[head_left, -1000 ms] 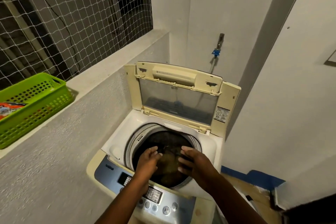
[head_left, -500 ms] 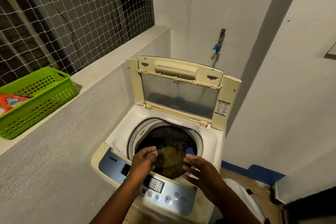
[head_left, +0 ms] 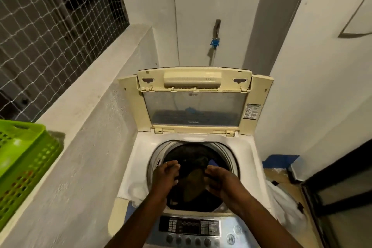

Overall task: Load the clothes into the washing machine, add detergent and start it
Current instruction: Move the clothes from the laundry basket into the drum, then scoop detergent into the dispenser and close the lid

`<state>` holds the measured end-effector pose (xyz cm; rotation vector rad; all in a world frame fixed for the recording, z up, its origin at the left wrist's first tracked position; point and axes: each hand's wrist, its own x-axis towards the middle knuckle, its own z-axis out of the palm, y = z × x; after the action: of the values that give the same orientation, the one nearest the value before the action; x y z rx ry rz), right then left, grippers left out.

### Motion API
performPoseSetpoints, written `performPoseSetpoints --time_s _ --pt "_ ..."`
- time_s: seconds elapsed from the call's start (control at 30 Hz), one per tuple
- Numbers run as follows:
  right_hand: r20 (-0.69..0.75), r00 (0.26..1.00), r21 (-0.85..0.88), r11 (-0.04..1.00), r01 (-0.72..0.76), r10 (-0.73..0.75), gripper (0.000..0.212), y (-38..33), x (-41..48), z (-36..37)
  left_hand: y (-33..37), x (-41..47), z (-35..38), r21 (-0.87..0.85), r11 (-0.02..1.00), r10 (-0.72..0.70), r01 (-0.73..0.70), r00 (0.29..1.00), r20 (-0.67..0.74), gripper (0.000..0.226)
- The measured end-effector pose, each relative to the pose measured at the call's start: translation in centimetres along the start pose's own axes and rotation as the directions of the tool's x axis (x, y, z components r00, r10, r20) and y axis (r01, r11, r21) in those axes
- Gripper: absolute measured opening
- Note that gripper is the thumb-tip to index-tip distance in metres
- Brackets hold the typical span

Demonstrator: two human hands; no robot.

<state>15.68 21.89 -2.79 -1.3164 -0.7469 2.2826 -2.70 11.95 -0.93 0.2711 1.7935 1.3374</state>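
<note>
A cream top-loading washing machine (head_left: 138, 163) stands with its lid (head_left: 193, 106) raised against the wall. Dark clothes fill the drum (head_left: 155, 167), with a blue piece (head_left: 212, 162) at the back. My left hand (head_left: 164, 177) and my right hand (head_left: 223, 182) hover over the drum mouth, fingers curled on the two sides of an olive garment (head_left: 193, 185) stretched between them. The control panel (head_left: 189, 226) with its row of round buttons lies just below my forearms. No detergent container is in view.
A green plastic basket (head_left: 24, 159) sits on the ledge at left, below netted window bars. A tap with a blue fitting (head_left: 215, 40) hangs on the wall behind the lid. White fabric (head_left: 285, 205) lies on the floor at right, beside a dark door frame (head_left: 332, 197).
The view has swung right and now looks squarely down on the machine. My hands went from pressing on the clothes to curling around the olive garment near the drum's front.
</note>
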Motion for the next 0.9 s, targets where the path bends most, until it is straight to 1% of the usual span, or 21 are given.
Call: performPoseSetpoints --time_s 0.17,0.4,0.53,0.63,0.67,0.7,0.77,0.8,0.9 --pt "-0.073 0.997 0.062 0.998 0.009 -0.005 0.026 0.2 2.9 1.2 0.6 3.2 0.3 -0.049 0.998 -0.035 0.036 0.999 0.019 0.014" --pt "-0.081 0.996 0.126 0.992 -0.015 0.025 0.027 -2.0 8.3 2.9 -0.6 7.8 2.0 -0.098 0.988 -0.116 0.115 0.993 0.003 0.013" --pt "-0.114 0.993 0.173 0.985 -0.018 0.038 0.048 -2.6 11.1 4.0 -0.6 10.5 3.5 -0.133 0.977 -0.167 0.164 0.986 -0.009 0.018" --pt "-0.132 0.989 0.166 0.985 -0.036 0.059 0.053 -2.6 13.1 4.6 -0.1 12.5 4.6 -0.166 0.966 -0.203 0.196 0.979 -0.022 0.019" --pt "-0.138 0.988 0.159 0.986 -0.043 0.066 0.052 -2.7 13.8 4.8 0.0 13.2 5.0 -0.174 0.961 -0.219 0.213 0.976 -0.013 0.020" --pt "-0.147 0.987 0.160 0.986 -0.046 0.069 0.046 -2.8 14.4 5.0 0.2 13.8 5.4 -0.181 0.956 -0.236 0.232 0.972 0.001 0.022" --pt "-0.178 0.981 0.192 0.981 -0.040 0.075 0.021 -3.2 15.6 5.5 0.4 15.0 6.0 -0.214 0.939 -0.271 0.270 0.962 0.026 0.026" --pt "-0.197 0.977 0.209 0.977 -0.032 0.075 0.014 -3.4 16.2 5.7 0.3 15.6 6.3 -0.240 0.929 -0.284 0.283 0.958 0.033 0.028" --pt "-0.208 0.974 0.261 0.965 -0.030 0.087 0.012 -3.8 17.6 5.8 -0.1 17.2 7.2 -0.318 0.897 -0.312 0.308 0.949 0.040 0.040"
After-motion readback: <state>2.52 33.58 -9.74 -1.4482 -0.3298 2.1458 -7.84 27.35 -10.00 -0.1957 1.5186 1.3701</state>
